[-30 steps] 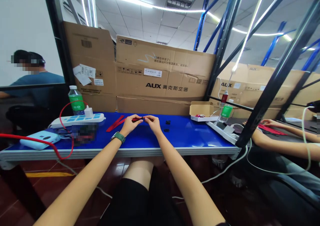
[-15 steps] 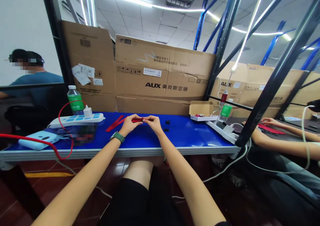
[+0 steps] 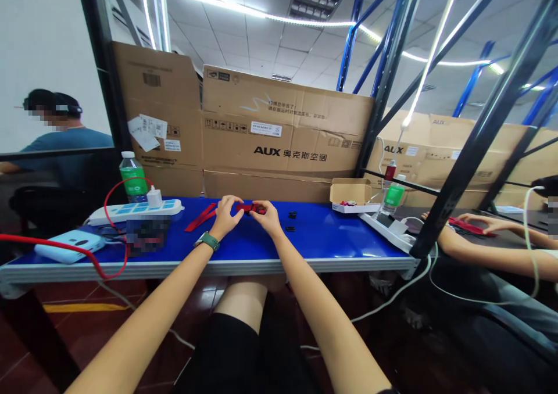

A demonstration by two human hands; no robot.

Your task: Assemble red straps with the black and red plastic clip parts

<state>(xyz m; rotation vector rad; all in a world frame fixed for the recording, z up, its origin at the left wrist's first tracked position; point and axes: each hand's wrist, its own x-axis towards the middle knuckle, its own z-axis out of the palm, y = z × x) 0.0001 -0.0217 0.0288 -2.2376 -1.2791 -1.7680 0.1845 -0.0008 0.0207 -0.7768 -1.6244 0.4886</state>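
Note:
Both my hands hold a small red-and-black plastic part (image 3: 250, 208) above the blue table top (image 3: 322, 237), near its back edge. My left hand (image 3: 227, 216), with a green-strapped watch on its wrist, grips the part's left end. My right hand (image 3: 267, 218) grips its right end. My fingers hide part of the piece, so its exact shape is hard to tell. Long red strips (image 3: 200, 217) lie just left of my left hand. Several small black pieces (image 3: 290, 220) lie to the right of my right hand.
An open cardboard box (image 3: 351, 195) stands at the table's right, beside a bottle and a white power strip (image 3: 383, 229). Another power strip (image 3: 135, 211), a pale blue power bank (image 3: 70, 246) and a red cable lie left. A co-worker's hand (image 3: 479, 222) is at the right.
My hands have parted slightly, showing more of the red part. The co-worker's hand has moved onto a red piece, and the view has shifted a little.

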